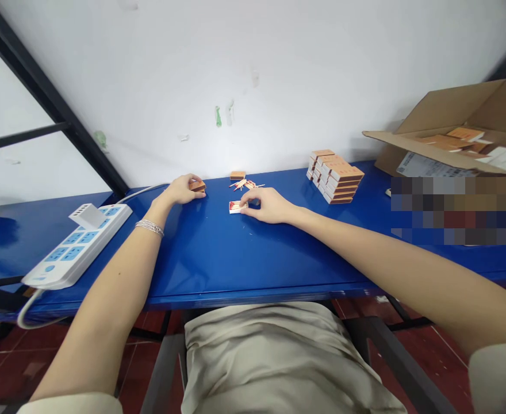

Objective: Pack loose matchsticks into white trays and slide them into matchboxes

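My left hand (182,190) is closed around brown matchboxes (198,186), which look stacked and are partly covered by my fingers. Between the thumb and fingers of my right hand (271,206) is the right end of a white matchbox tray (236,210). Red-tipped matches lie inside that tray, and it rests on the blue table (236,259). Just behind it is a loose pile of matches (245,184), some crossing each other. Another brown matchbox piece (237,175) lies behind the pile; I cannot tell whether it is a full box or only a sleeve.
A block of stacked matchboxes (337,175) stands right of centre near the wall. Farther right, an open cardboard box (412,141) holds more matchboxes. On the left lies a white power strip (69,261) with a plugged-in adapter (87,217). A blurred patch covers the right side.
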### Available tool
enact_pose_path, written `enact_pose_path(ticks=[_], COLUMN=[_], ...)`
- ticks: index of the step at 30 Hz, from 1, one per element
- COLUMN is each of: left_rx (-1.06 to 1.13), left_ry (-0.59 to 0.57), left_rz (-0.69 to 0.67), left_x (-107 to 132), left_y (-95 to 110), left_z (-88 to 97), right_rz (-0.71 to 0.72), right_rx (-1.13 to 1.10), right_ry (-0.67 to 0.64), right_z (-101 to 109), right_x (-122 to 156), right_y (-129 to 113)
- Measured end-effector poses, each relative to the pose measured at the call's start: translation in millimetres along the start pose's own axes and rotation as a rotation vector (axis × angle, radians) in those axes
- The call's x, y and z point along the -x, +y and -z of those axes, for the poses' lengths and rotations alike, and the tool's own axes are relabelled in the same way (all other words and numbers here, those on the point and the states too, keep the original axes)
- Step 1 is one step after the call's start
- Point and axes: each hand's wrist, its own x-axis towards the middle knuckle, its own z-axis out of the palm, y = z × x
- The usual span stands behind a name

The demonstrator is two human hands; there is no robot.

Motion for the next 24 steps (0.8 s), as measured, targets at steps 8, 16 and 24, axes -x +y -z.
enact_pose_path(ticks=[8, 16, 24], left_rx=[0.003, 0.386, 0.434], left_ry=[0.068, 0.04, 0.082], left_rz=[-0.028, -0.222, -0.185], left_x=[1, 9, 10], left_y=[4, 20, 32], left_z=[0.5, 7.9, 2.7], right_rz=[0.041, -0.032, -0.032], right_rx=[-0.009, -0.014, 0.025], right_ry=[-0.021, -0.06, -0.049], right_z=[5, 0, 0], right_x=[-2, -2, -4], right_y=[-1, -1, 2])
